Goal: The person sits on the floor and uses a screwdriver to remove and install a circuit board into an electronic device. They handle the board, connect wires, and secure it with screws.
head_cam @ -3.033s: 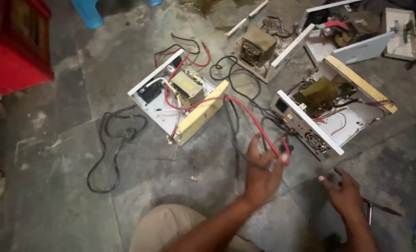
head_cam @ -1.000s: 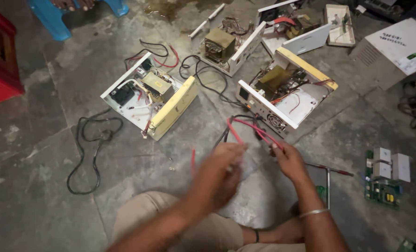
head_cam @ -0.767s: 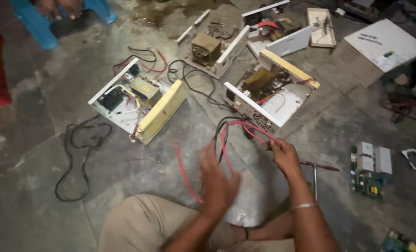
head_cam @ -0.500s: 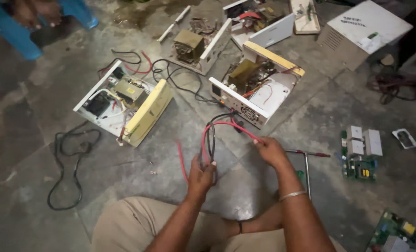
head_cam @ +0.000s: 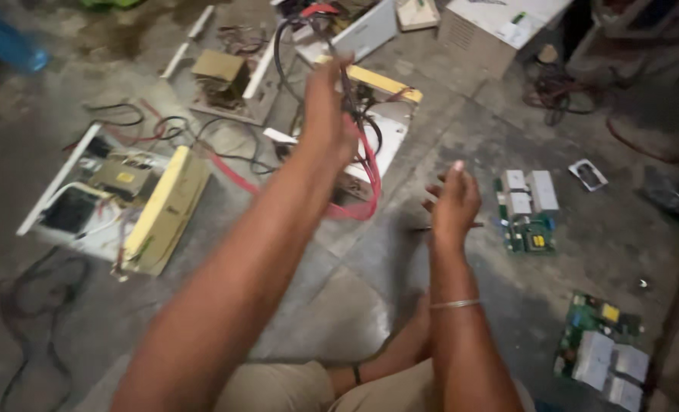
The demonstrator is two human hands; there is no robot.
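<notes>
My left hand [head_cam: 325, 107] is raised above the floor and shut on a bundle of red and black wires [head_cam: 364, 164], which loops down below it. My right hand [head_cam: 452, 202] hovers lower and to the right, fingers apart, holding nothing. Behind the raised hand lies an opened white chassis [head_cam: 381, 126] with a yellow side strip. To the left sits another opened white unit [head_cam: 118, 202] with a transformer and a yellow panel.
A green circuit board [head_cam: 528, 214] lies right of my right hand, and another [head_cam: 602, 347] sits at the lower right. A loose transformer [head_cam: 219, 76] on a plate, a white casing [head_cam: 499, 23] and black cables [head_cam: 27, 305] lie about the concrete floor.
My left hand has lifted the wire bundle up and away from the floor. My right hand has let go of the wires and opened. The camera has swung to the right.
</notes>
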